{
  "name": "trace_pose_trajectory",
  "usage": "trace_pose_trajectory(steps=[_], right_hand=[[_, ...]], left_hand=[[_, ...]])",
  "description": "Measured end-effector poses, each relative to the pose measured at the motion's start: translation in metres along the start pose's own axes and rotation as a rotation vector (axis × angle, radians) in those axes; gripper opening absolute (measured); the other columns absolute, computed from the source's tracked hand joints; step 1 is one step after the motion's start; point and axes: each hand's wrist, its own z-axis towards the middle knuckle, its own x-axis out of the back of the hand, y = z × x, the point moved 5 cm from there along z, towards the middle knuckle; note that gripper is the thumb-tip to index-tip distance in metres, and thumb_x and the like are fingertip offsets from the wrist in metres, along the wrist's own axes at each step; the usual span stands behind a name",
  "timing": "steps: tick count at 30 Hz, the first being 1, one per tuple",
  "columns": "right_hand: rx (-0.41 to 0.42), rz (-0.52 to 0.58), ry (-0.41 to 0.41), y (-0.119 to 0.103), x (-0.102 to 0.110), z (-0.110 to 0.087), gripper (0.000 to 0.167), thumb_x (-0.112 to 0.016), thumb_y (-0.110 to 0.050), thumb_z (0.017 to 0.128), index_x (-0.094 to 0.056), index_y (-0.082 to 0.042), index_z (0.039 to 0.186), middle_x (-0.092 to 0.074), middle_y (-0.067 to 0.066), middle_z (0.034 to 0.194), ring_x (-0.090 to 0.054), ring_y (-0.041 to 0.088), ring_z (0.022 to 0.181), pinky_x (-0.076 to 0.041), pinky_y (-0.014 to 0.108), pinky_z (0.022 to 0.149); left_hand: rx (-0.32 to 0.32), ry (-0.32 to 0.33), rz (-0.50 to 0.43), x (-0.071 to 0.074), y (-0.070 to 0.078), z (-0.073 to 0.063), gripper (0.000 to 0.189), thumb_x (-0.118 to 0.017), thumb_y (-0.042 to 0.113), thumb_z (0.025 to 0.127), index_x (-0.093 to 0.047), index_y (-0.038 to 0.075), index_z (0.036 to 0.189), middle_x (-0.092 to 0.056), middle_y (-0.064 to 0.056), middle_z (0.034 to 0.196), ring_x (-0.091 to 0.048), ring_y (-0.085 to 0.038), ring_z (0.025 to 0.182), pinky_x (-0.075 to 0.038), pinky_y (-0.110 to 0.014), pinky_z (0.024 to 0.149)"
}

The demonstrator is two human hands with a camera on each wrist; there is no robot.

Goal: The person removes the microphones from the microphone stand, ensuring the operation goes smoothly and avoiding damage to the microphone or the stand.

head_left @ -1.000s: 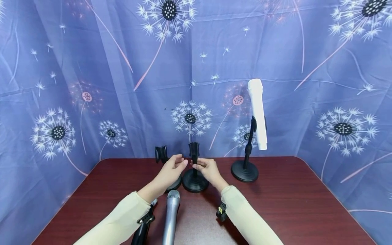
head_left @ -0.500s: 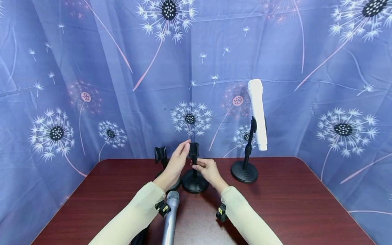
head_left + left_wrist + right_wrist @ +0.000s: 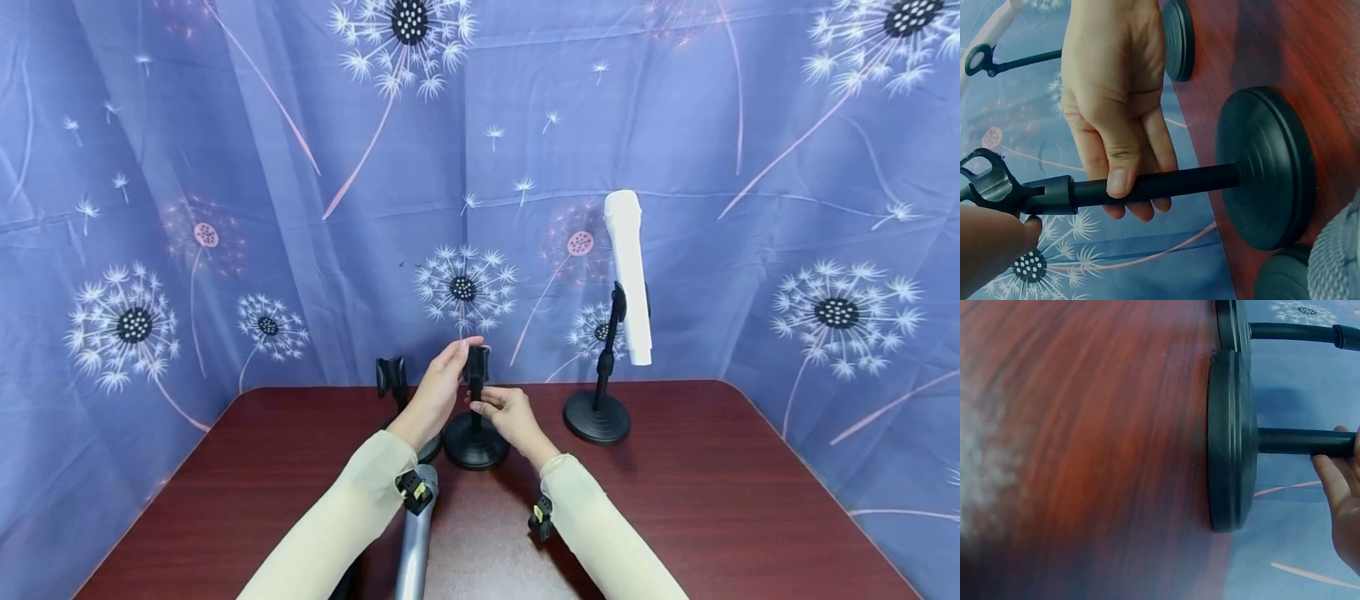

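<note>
A black desktop microphone stand [image 3: 476,451] stands upright at the middle of the table's far side. My left hand [image 3: 437,390] holds its top clip [image 3: 477,365], with fingers reaching behind it. In the left wrist view the left thumb [image 3: 997,244] touches the joint just below the clip. My right hand [image 3: 514,418] pinches the pole lower down; thumb and fingers lie round the black tube [image 3: 1191,181] in the left wrist view. Part of the right hand [image 3: 1347,506] shows at the edge of the right wrist view, beside the pole.
A second stand [image 3: 392,377] is close on the left, partly behind my left hand. To the right, another stand [image 3: 597,418] bears a white microphone [image 3: 630,279]. A silver microphone [image 3: 415,550] lies on the brown table [image 3: 720,500] near my left sleeve. A patterned blue cloth [image 3: 360,275] hangs behind.
My left hand has moved up and right, from beside the pole to the middle stand's clip. My right hand has kept its grip on the pole. The left sleeve now covers more of the microphones.
</note>
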Motion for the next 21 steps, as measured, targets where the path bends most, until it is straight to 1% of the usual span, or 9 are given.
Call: trace_pose_trajectory(steps=[4,9,12,14,16,19,21], right_hand=[[0.001,-0.015,0.001,-0.002,0.0,-0.002,0.021,-0.064,0.007,0.087,-0.066,0.014,0.107,-0.067,0.028,0.1,-0.066,0.026,0.098,-0.054,0.03,0.082],[0.013,-0.03,0.012,-0.001,-0.001,-0.002,0.02,-0.065,0.008,0.086,-0.067,0.015,0.105,-0.068,0.028,0.098,-0.066,0.031,0.096,-0.054,0.029,0.08],[0.026,-0.035,0.023,0.011,-0.002,0.001,0.02,-0.065,0.008,0.085,-0.067,0.015,0.105,-0.068,0.028,0.097,-0.066,0.034,0.095,-0.055,0.03,0.079],[0.037,-0.055,0.037,0.018,-0.003,0.004,0.02,-0.066,0.007,0.085,-0.068,0.014,0.104,-0.069,0.026,0.096,-0.067,0.032,0.094,-0.055,0.03,0.078],[0.027,-0.056,0.049,0.028,-0.003,0.008,0.02,-0.068,0.005,0.085,-0.069,0.011,0.104,-0.07,0.023,0.096,-0.067,0.028,0.094,-0.055,0.03,0.079],[0.02,-0.068,0.051,0.032,-0.003,0.009,0.02,-0.068,0.002,0.086,-0.07,0.009,0.104,-0.071,0.02,0.095,-0.067,0.021,0.092,-0.054,0.028,0.078],[0.011,-0.059,0.044,0.033,-0.004,0.01,0.019,-0.068,0.001,0.087,-0.071,0.007,0.104,-0.072,0.019,0.095,-0.067,0.017,0.092,-0.054,0.026,0.078]], left_hand=[[-0.025,-0.005,-0.017,0.0,0.0,0.0,0.04,-0.035,0.023,0.106,-0.049,-0.002,0.135,-0.051,-0.021,0.135,-0.048,-0.025,0.122,-0.031,-0.037,0.105],[-0.048,-0.038,-0.021,-0.001,0.0,0.0,0.042,-0.036,0.022,0.106,-0.046,-0.006,0.135,-0.048,-0.026,0.135,-0.049,-0.022,0.119,-0.031,-0.037,0.105],[-0.055,-0.049,-0.012,0.0,-0.001,0.001,0.042,-0.037,0.022,0.106,-0.046,-0.007,0.134,-0.05,-0.026,0.132,-0.05,-0.023,0.119,-0.032,-0.037,0.104],[-0.057,-0.058,-0.006,0.001,0.0,0.001,0.042,-0.036,0.023,0.106,-0.046,-0.008,0.134,-0.051,-0.027,0.13,-0.049,-0.026,0.119,-0.032,-0.037,0.104],[-0.06,-0.074,-0.006,0.001,0.001,0.002,0.042,-0.037,0.023,0.106,-0.046,-0.008,0.133,-0.05,-0.028,0.13,-0.048,-0.03,0.122,-0.031,-0.038,0.104],[-0.061,-0.107,0.023,0.001,0.002,0.002,0.044,-0.035,0.025,0.106,-0.043,-0.008,0.134,-0.048,-0.03,0.132,-0.044,-0.034,0.126,-0.03,-0.039,0.106],[-0.061,-0.125,0.036,0.001,0.002,0.001,0.042,-0.034,0.023,0.106,-0.043,-0.008,0.134,-0.047,-0.031,0.133,-0.042,-0.036,0.129,-0.029,-0.041,0.107]])
